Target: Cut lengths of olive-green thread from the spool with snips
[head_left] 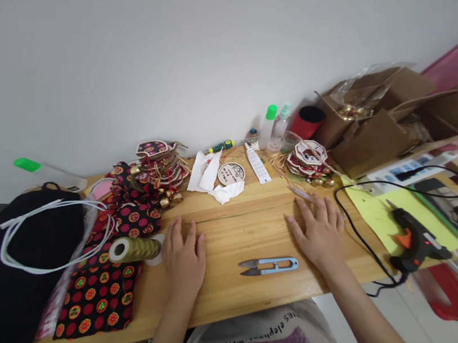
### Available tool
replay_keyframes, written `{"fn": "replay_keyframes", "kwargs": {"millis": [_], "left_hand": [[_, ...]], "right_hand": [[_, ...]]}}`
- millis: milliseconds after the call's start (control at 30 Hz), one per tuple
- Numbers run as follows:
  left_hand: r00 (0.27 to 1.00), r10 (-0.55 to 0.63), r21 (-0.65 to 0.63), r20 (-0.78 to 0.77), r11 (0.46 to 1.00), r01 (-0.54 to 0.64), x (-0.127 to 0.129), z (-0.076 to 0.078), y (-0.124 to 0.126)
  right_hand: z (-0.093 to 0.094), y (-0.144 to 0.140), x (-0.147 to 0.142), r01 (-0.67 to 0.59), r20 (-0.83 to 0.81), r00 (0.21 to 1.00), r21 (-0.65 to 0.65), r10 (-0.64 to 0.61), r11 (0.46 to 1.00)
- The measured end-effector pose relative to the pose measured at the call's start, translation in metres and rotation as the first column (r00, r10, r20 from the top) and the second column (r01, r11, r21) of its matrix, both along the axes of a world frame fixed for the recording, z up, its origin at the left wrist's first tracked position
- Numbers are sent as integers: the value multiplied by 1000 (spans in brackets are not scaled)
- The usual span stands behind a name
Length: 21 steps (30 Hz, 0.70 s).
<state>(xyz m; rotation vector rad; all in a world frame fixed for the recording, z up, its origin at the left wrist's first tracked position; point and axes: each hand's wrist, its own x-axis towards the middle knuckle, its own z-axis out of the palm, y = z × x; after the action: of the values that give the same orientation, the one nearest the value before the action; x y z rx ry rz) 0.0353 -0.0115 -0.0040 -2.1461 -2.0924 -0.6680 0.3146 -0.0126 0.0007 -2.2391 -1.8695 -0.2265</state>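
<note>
My left hand (pixel 184 260) lies flat, palm down, on the wooden table (pixel 241 229), fingers spread, holding nothing. A spool of olive ribbon (pixel 134 248) lies just left of it. My right hand (pixel 319 232) also rests flat and open on the wood. Between the two hands, nearer me, lie small thread snips (pixel 268 266) with a blue handle, touched by neither hand. A thin metal tool (pixel 301 193) lies just beyond my right fingertips.
Patterned red-dotted black fabric (pixel 97 295) and a black bag (pixel 8 270) cover the left. Stacks of fabric ornaments with bells (pixel 161 172) (pixel 308 160) stand at the back, with a round wooden disc (pixel 231 173) and bottles. A black glue gun (pixel 415 239) on yellow paper, its cord (pixel 360 238), and cardboard boxes (pixel 372 128) fill the right.
</note>
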Motion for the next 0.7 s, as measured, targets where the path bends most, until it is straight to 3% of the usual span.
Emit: {"fn": "replay_keyframes", "kwargs": {"millis": [300, 367, 433, 500, 567, 700], "left_hand": [[993, 1, -12, -120, 1000, -2, 0, 2, -1], [992, 0, -22, -125, 1000, -3, -1, 1, -1], [993, 1, -39, -117, 999, -6, -1, -1, -1], [995, 10, -51, -96, 999, -15, 0, -3, -2], [997, 15, -59, -78, 998, -20, 1, -2, -2], [996, 18, -74, -83, 997, -24, 3, 0, -4]], "right_hand": [[-1, -2, 3, -2, -42, 999, 37, 4, 999], [3, -2, 1, -54, -78, 995, 68, 59, 996], [10, 3, -7, -203, -150, 967, 39, 206, 978], [18, 10, -24, -421, -250, 882, -36, 400, 906], [24, 19, -48, -604, -311, 774, -101, 551, 791], [27, 30, -100, -754, -329, 646, -137, 689, 642]]}}
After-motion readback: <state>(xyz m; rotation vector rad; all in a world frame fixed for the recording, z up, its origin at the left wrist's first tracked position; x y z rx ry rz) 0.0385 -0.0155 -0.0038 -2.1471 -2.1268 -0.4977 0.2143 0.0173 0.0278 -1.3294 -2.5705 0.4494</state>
